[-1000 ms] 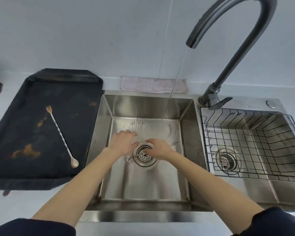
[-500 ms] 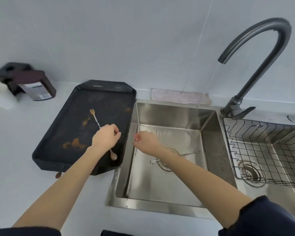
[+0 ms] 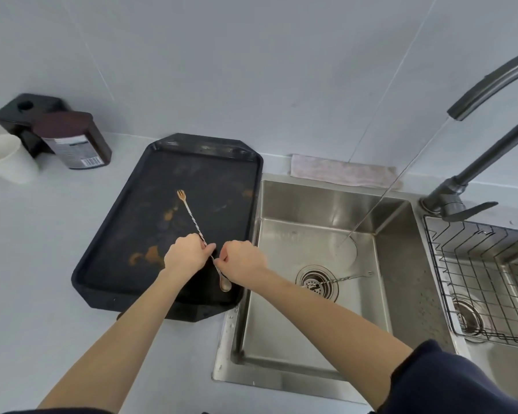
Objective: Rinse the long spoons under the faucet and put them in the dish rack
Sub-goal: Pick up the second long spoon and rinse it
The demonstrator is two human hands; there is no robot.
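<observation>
A long gold spoon (image 3: 192, 216) with a twisted stem and a fork tip lies over the black tray (image 3: 114, 234). My left hand (image 3: 186, 253) pinches its stem near the middle. My right hand (image 3: 243, 261) grips the stem just below, close to the bowl end. A second long silver spoon (image 3: 346, 278) lies on the floor of the left sink basin (image 3: 281, 339), across the drain. The dark faucet (image 3: 476, 162) runs a thin stream into that basin. The wire dish rack (image 3: 485, 264) sits in the right basin with no spoon visible in it.
The tray carries orange-brown stains. A folded pinkish cloth (image 3: 341, 174) lies behind the sink. At the far left of the counter stand a dark bottle (image 3: 72, 141), a black holder (image 3: 21, 115) and a white cup (image 3: 3, 159).
Both hands left the sink drain, where the silver spoon stayed, and moved left to the tray. The left hand reached the gold spoon first; the right hand has now joined it on the stem.
</observation>
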